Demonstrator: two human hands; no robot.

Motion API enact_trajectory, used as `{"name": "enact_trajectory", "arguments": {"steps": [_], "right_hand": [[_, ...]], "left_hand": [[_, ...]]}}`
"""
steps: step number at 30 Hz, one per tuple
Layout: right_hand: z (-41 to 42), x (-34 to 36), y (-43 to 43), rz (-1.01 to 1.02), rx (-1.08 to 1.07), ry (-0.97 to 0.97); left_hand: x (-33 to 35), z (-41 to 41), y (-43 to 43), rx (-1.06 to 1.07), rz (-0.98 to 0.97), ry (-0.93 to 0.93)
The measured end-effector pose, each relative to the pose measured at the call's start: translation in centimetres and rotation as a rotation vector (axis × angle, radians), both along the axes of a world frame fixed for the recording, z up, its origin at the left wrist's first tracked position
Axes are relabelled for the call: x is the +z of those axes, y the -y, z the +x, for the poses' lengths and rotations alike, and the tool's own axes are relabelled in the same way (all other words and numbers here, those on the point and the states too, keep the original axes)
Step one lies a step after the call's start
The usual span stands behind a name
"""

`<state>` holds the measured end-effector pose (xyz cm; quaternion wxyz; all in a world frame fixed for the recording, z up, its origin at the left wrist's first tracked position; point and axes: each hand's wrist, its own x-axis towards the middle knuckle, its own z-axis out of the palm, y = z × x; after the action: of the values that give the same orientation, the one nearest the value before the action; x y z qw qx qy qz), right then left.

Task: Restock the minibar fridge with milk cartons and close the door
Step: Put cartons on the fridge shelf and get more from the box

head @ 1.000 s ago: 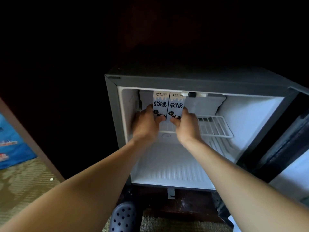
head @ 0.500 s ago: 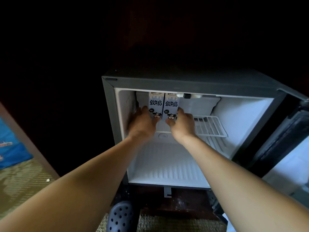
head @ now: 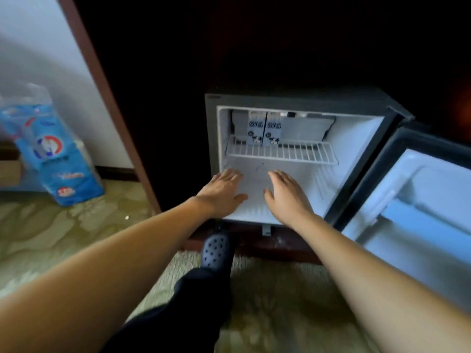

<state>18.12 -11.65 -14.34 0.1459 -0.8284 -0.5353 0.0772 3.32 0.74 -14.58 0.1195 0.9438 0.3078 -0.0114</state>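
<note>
- Two milk cartons (head: 265,131) stand upright and touching, side by side at the back left corner of the wire shelf (head: 293,152) inside the fridge (head: 211,138).
- Both our hands are released and hold nothing. The left hand (head: 221,191) and the right hand (head: 286,197) lie palm down with fingers loosely spread, below the shelf's front edge and over the fridge floor, well apart from the cartons.
- We judge the cartons placed, so the door (head: 418,200) is what the next move turns on. It hangs wide open to the right of the fridge, hinged on the right side, with its inner face turned towards us.
- Our right hand is the nearer one. The door lies to its right and towards us, so we expect a reach out to the free edge and a sweep leftward to shut it.
- At far left a blue pack (head: 51,154) stands on the floor by the wall. We cannot tell whether it holds more milk.
</note>
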Motion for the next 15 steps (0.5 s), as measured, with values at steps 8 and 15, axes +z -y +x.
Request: {"name": "enact_trajectory", "arguments": {"steps": [8, 15], "right_hand": [[-10.5, 4.9, 5.1, -0.051, 0.318, -0.028], [-21.5, 9.9, 4.2, -0.197, 0.563, 0.015]], "left_hand": [[4.3, -12.6, 6.9, 0.013, 0.013, -0.103], [7.6, -26.4, 10.5, 0.147, 0.218, -0.021]]}}
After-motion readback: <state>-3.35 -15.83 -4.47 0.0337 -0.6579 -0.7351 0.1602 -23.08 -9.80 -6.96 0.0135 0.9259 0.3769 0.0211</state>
